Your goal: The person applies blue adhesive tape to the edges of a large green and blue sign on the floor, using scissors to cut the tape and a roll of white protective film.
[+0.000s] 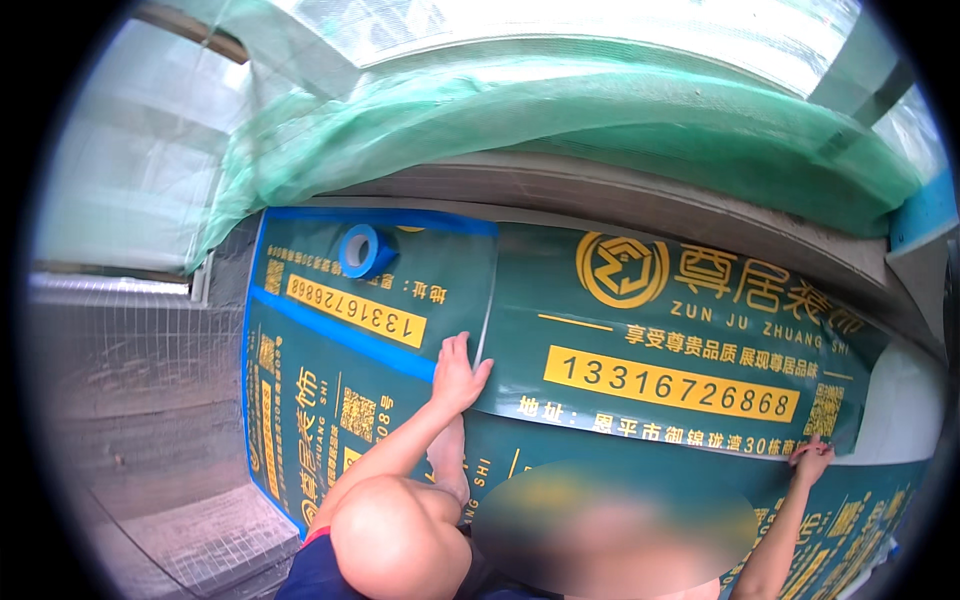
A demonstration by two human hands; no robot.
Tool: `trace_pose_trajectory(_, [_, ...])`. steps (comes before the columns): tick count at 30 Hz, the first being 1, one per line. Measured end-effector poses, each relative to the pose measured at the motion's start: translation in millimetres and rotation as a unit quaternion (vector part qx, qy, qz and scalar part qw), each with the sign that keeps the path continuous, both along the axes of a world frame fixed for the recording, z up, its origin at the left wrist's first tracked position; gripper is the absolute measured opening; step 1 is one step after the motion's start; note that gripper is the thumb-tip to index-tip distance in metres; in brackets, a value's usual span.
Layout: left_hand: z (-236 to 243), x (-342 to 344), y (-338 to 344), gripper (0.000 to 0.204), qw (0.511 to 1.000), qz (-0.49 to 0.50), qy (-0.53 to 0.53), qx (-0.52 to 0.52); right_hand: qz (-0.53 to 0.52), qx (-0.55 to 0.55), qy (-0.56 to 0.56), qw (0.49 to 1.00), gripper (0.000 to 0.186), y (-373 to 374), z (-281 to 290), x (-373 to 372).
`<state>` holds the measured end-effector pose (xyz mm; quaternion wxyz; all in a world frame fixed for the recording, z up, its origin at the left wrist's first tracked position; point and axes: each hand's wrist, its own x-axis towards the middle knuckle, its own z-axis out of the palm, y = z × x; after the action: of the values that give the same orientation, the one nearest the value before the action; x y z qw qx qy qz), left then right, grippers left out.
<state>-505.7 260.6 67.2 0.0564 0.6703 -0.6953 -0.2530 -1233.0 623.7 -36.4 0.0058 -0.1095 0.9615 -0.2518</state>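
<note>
Green sheets with yellow printing cover the surface below me. My left hand (pixel 459 378) lies with fingers extended on the sheets, beside the left edge of the wide upper sheet (pixel 660 370). My right hand (pixel 810 455) has its fingers closed on that sheet's lower edge at the right. A blue tape roll (pixel 380 255) rests on the smaller left sheet (pixel 390 300), which has blue tape strips (pixel 340 335) along its edges. My bare knee (pixel 390 530) and foot (pixel 448 465) are between my arms. A blurred oval hides part of the bottom middle.
Green mesh netting (pixel 640 120) drapes along a grey ledge (pixel 700 195) beyond the sheets, below bright window panes. A rough grey wall (pixel 130 370) with embedded mesh and a window (pixel 130 170) stand at the left. A pale strip (pixel 905 400) shows beside the upper sheet at the right.
</note>
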Motion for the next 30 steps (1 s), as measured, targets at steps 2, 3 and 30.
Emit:
trace_pose_trajectory(2, [8, 6, 16, 0.079, 0.998, 0.025, -0.05, -0.003, -0.006, 0.051, -0.042, 0.998, 0.066, -28, 7, -5])
trace_pose_trajectory(3, [12, 6, 23, 0.082, 0.999, 0.02, -0.047, -0.006, -0.01, 0.072, -0.037, 0.997, 0.065, -39, 8, -7])
trace_pose_trajectory(30, [10, -32, -87, 0.065, 0.976, -0.123, -0.013, -0.179, 0.052, 0.256, -0.006, 0.965, 0.05, -33, 74, 24])
